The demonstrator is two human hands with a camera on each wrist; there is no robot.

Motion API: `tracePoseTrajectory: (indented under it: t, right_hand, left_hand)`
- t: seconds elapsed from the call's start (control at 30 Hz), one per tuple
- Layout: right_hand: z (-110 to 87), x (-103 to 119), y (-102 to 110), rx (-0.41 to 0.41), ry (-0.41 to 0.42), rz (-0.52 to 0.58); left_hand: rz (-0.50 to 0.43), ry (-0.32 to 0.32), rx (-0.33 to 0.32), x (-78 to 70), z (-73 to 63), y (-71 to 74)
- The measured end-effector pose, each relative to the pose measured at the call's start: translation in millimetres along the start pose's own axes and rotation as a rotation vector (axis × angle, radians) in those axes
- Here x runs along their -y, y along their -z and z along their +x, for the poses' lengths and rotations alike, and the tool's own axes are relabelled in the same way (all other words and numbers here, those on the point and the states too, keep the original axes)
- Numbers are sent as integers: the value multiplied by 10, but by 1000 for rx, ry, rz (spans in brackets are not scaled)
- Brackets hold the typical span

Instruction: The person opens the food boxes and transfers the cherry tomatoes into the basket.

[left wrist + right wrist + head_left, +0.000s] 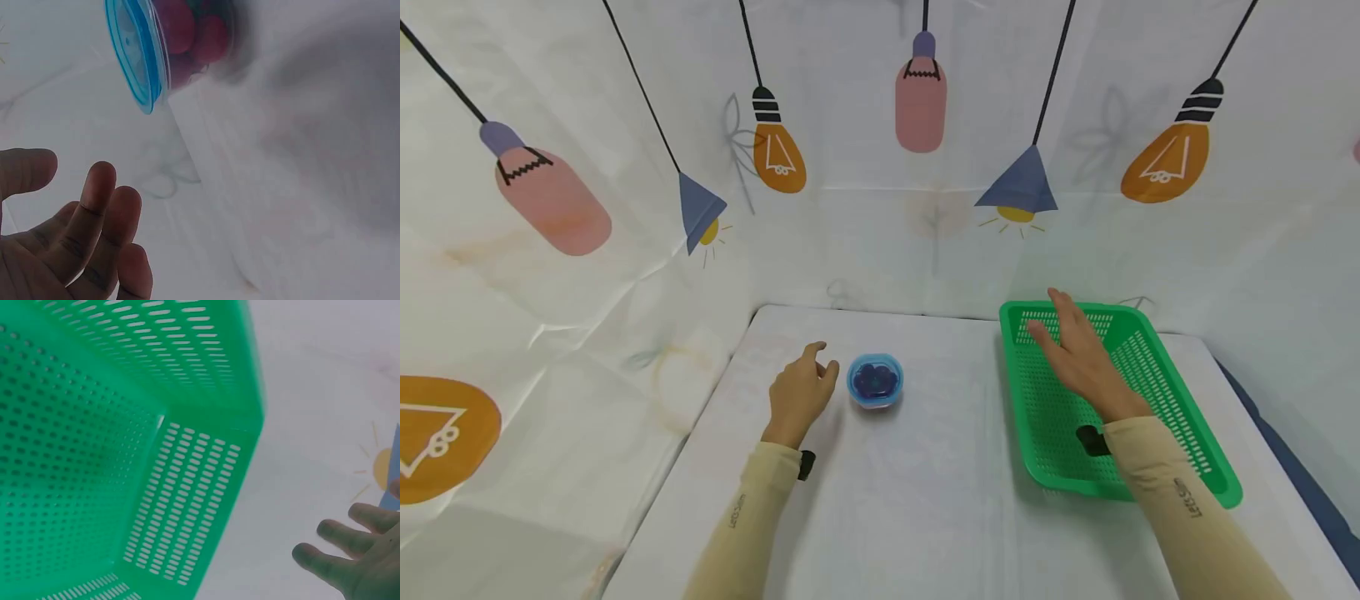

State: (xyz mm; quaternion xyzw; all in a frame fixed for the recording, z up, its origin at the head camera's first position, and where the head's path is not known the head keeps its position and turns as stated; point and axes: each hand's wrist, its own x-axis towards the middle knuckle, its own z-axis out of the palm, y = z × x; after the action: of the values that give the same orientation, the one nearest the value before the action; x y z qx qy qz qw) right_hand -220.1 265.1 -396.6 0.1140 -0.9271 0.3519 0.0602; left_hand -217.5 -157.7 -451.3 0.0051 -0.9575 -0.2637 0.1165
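A small clear tub [875, 381] with a blue rim or lid stands on the table. In the head view its contents look dark purple; in the left wrist view, round red pieces [209, 40] show through its wall, under the blue lid [134, 53]. Just left of the tub, my left hand [799, 393] hovers with loosely bent fingers, apart from it and holding nothing. My right hand [1086, 358] is above the green basket [1024, 417], fingers extended and thumb spread, with nothing in its grasp. Perforated walls [187, 500] and a bare floor show inside the basket.
The table [925, 517] has a white cover. Behind and to the left hangs a white sheet [850, 242] printed with lamps and bulbs. The basket occupies the table's right side, close to the back edge.
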Motion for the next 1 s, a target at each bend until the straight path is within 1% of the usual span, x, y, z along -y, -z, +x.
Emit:
tracePoseTrajectory:
  t: [0.1, 0.17, 0.3, 0.4, 0.47, 0.73, 0.83, 1.0]
  right_hand:
    - [-6, 38, -5, -20, 7, 15]
    - [2, 68, -12, -31, 7, 26]
    - [33, 139, -58, -45, 7, 90]
    - [51, 196, -107, -61, 3, 132]
    - [55, 235, -134, -69, -8, 145]
    - [101, 414, -270, -74, -22, 178]
    - [128, 473, -357, -68, -11, 179]
    - [152, 595, -514, -69, 9, 174]
  left_hand:
    - [-61, 104, 46, 38, -65, -68]
    - [-98, 151, 70, 63, -115, -107]
    - [-188, 223, 107, 117, -259, -182]
    - [-245, 266, 130, 154, -361, -277]
    - [-283, 290, 145, 161, -403, -352]
    - [-413, 319, 177, 145, -460, -548]
    - [-484, 332, 199, 138, -478, -610]
    - [-617, 320, 221, 143, -491, -692]
